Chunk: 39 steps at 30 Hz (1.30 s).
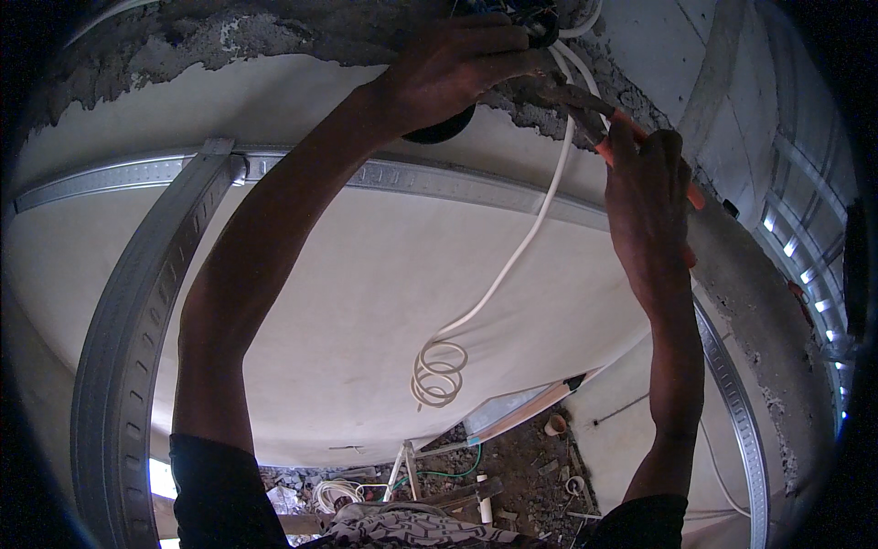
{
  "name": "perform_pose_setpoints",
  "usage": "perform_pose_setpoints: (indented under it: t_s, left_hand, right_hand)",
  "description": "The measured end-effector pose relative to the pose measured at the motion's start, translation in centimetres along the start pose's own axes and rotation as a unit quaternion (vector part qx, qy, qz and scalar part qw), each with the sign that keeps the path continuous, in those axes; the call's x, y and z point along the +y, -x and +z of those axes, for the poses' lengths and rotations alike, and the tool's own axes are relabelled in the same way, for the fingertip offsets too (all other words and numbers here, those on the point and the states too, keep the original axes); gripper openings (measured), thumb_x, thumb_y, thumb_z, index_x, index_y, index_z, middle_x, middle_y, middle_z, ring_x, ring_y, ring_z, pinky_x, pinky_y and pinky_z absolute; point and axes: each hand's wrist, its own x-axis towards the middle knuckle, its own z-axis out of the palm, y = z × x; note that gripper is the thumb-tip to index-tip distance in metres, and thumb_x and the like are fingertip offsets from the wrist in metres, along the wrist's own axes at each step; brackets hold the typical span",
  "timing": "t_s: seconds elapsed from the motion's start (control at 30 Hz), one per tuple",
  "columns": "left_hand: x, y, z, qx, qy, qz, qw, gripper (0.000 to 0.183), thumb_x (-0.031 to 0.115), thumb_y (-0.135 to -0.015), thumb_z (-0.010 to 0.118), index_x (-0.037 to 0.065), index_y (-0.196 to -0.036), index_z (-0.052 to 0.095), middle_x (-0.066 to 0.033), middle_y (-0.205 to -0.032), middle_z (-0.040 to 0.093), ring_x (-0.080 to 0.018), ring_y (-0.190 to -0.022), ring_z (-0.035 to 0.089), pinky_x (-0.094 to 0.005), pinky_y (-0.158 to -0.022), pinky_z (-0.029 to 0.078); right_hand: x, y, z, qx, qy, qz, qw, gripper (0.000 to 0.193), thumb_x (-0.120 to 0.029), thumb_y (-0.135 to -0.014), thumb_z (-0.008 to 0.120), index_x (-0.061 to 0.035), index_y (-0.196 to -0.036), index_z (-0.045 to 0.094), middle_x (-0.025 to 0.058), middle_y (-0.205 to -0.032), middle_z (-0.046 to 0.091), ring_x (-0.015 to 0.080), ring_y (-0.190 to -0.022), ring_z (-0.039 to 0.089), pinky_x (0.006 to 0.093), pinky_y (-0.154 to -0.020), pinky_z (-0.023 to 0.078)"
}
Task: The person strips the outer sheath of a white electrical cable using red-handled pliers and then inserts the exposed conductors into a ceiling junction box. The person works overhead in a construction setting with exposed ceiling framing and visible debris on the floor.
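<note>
High in front of me, my right hand [645, 188] grips a pair of pliers [620, 128] with orange handles. The dark jaws of the pliers point left, toward the fingertips of my left hand [448, 73]. Those fingers are pinched together beside a dark round opening [540, 26] full of thin wires; whatever lies between them is too dark to make out. A white cable [541, 215] runs past the jaws and hangs down, ending in a loose coil. Below my left wrist shows part of a black round object [444, 128].
A metal channel [448, 181] crosses the pale wall, and a metal stud [151, 320] stands at left. Rough broken plaster [192, 50] edges the top. Far below, a stepladder [402, 467], a cable coil [337, 494] and a small pot [555, 424] are on a rubble-strewn floor.
</note>
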Motion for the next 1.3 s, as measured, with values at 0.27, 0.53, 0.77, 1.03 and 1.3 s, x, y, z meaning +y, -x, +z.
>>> perform_pose_setpoints:
  t_s: [0.27,0.53,0.77,1.03,1.3]
  left_hand:
    - [-0.9,0.7,0.1,-0.032,0.045,-0.014,0.998,0.052,0.005,-0.078,0.071,0.018,-0.128,0.064,-0.0103,-0.119,0.066,-0.031,-0.104,0.067,-0.0405,-0.091,0.057]
    - [-0.8,0.9,0.4,-0.049,0.034,-0.017,0.998,0.053,0.004,-0.077,0.072,0.019,-0.127,0.064,-0.0104,-0.118,0.066,-0.031,-0.104,0.067,-0.0402,-0.091,0.057]
    - [-1.1,0.9,0.3,-0.057,0.013,-0.031,0.998,0.053,0.003,-0.076,0.071,0.019,-0.126,0.065,-0.0104,-0.117,0.067,-0.0309,-0.103,0.067,-0.0397,-0.091,0.057]
    - [-0.4,0.4,-0.2,-0.03,0.057,-0.026,0.998,0.051,0.001,-0.078,0.068,0.018,-0.126,0.065,-0.0097,-0.115,0.067,-0.0304,-0.102,0.066,-0.0388,-0.088,0.057]
    - [-0.3,-0.5,-0.4,-0.002,0.059,-0.041,0.997,0.038,0.005,-0.08,0.07,0.013,-0.116,0.069,-0.0085,-0.11,0.068,-0.0267,-0.103,0.066,-0.0368,-0.09,0.055]
  right_hand:
    - [0.3,-1.2,0.5,0.007,-0.167,0.063,0.984,0.031,-0.017,-0.094,0.066,-0.0029,-0.118,0.054,0.021,-0.105,0.06,0.0345,-0.099,0.063,0.047,-0.08,0.056]
    - [1.8,-3.0,-1.1,-0.149,-0.384,0.057,0.91,0.03,-0.02,-0.085,0.077,-0.0033,-0.106,0.062,0.0145,-0.077,0.064,0.0381,-0.071,0.064,0.0429,-0.067,0.054]
    - [2.7,-3.4,-0.6,-0.416,-0.746,0.107,0.509,0.034,-0.033,-0.092,0.071,-0.0015,-0.085,0.061,0.0044,-0.057,0.054,0.0133,-0.046,0.054,0.0322,-0.044,0.045]
    - [2.0,-2.9,-1.0,-0.364,-0.679,0.141,0.622,0.048,-0.046,-0.091,0.068,0.0013,-0.102,0.066,0.0042,-0.063,0.055,0.0161,-0.053,0.059,0.0352,-0.055,0.052]
    - [2.1,-2.9,-1.7,-0.371,-0.73,0.124,0.561,0.038,-0.035,-0.09,0.071,0.0008,-0.1,0.064,0.0039,-0.062,0.056,0.0147,-0.05,0.058,0.0343,-0.049,0.052]
